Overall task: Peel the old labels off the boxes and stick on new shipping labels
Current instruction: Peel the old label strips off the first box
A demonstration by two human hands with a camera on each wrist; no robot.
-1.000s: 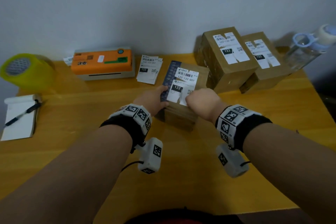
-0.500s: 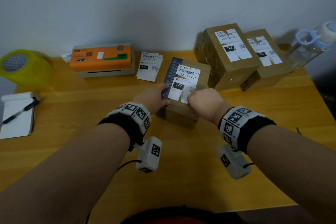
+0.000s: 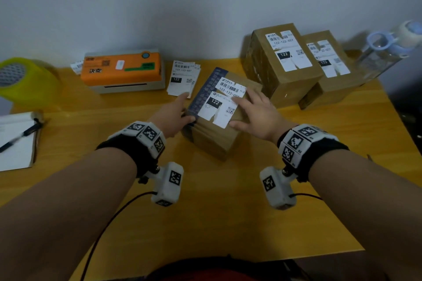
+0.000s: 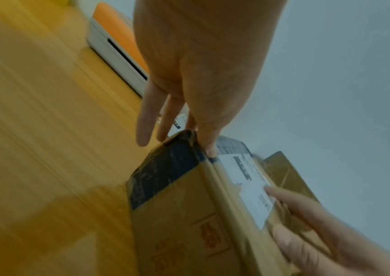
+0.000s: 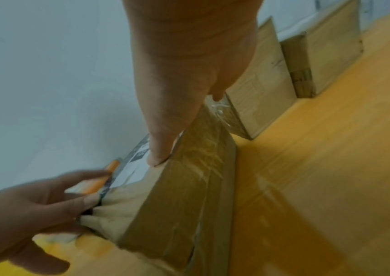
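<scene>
Cardboard box in front: I see the brown box (image 3: 212, 134) sitting on the wooden table (image 3: 223, 207) between my two hands, turned at an angle, with a dark printed strip along its left edge.
Labels on it: two white labels (image 3: 220, 107) are stuck on its top face, the upper one with a barcode, the lower one printed 122.
Left hand: my left hand (image 3: 171, 113) sits against the box's left edge; in the left wrist view the thumb tip presses the top edge by the dark strip, the other fingers (image 4: 146, 119) are straight and apart, pointing past the box.
Right hand: my right hand (image 3: 255, 113) lies flat on the right part of the top, fingers spread and straight, the forefinger tip on the upper label, the thumb at the near edge.
Other boxes: two more labelled boxes (image 3: 280, 61) stand together behind, to the right, near the wall.
Loose labels: a small stack of labels (image 3: 181, 78) lies just behind my left hand.
Printer: an orange-topped printer (image 3: 124, 70) is left of that stack.
Elsewhere: yellow tape roll (image 3: 25, 80) and notepad with a pen (image 3: 18, 141) at far left; clear bottle (image 3: 386, 50) at far right.
</scene>
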